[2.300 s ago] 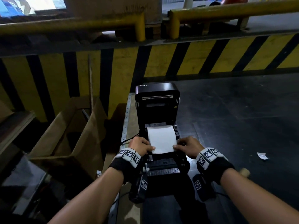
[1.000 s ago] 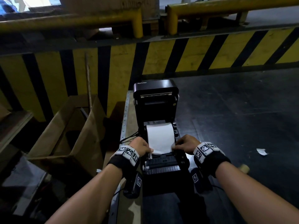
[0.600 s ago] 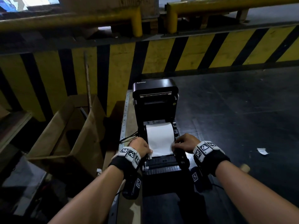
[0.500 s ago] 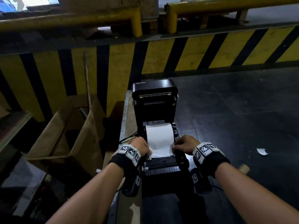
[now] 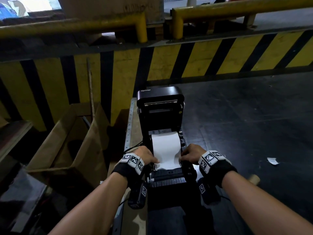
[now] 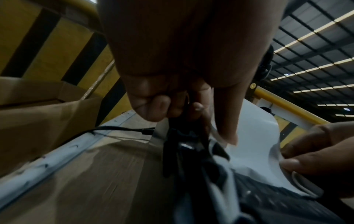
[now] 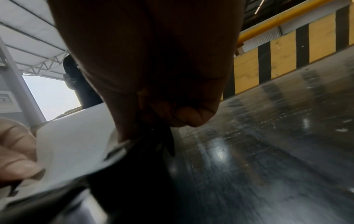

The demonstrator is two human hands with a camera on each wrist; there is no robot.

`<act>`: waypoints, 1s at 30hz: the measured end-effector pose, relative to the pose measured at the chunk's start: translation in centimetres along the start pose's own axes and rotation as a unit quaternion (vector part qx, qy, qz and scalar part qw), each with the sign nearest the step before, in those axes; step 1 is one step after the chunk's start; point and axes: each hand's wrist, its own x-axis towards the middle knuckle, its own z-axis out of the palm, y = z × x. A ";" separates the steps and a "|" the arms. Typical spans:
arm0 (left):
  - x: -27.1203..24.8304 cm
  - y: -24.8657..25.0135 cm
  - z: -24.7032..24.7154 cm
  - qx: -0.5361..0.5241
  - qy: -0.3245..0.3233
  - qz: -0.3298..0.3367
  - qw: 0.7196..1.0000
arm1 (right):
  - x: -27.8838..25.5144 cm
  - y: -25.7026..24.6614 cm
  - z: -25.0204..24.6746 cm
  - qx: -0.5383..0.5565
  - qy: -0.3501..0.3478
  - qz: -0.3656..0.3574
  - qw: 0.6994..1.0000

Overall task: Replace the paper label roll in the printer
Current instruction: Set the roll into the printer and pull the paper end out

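Hands (image 5: 144,154) (image 5: 190,154) pinch the label paper (image 5: 166,150) by its left and right edges. Probably to feed it straight through the open printer (image 5: 160,114).

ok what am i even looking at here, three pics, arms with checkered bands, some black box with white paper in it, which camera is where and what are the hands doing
One person is reloading a label printer, the black box with its lid tipped up. The big picture comes from a camera on their head; the other two come from cameras strapped to each wrist, looking along the fingers. The checkered bands are patterned markers worn on the wrists.

White label paper runs forward out of the printer. The left hand and right hand hold its two side edges near the front. The printer stands on a dark bench, an open cardboard box sits to the left, and a paper scrap lies to the right.
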 end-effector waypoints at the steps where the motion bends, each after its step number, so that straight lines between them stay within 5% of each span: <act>1: 0.0 -0.1 0.1 -0.010 0.005 -0.001 1.000 | 0.1 -0.1 -0.2 -0.005 -0.007 0.007 1.000; 11: -0.4 1.1 -0.6 0.088 -0.051 -0.004 0.995 | 0.3 0.0 0.2 0.005 0.004 0.014 1.000; 17: -2.1 -0.3 0.6 0.112 0.125 0.088 0.982 | 0.8 -0.5 -0.6 -0.016 -0.023 0.042 0.999; 22: -2.8 -1.0 2.6 0.165 0.025 0.171 0.971 | 0.9 -0.8 -0.6 -0.007 -0.012 0.047 0.999; 30: -2.3 -0.9 2.7 0.211 0.015 0.215 0.954 | 0.5 -0.4 -0.2 -0.019 0.010 0.041 0.999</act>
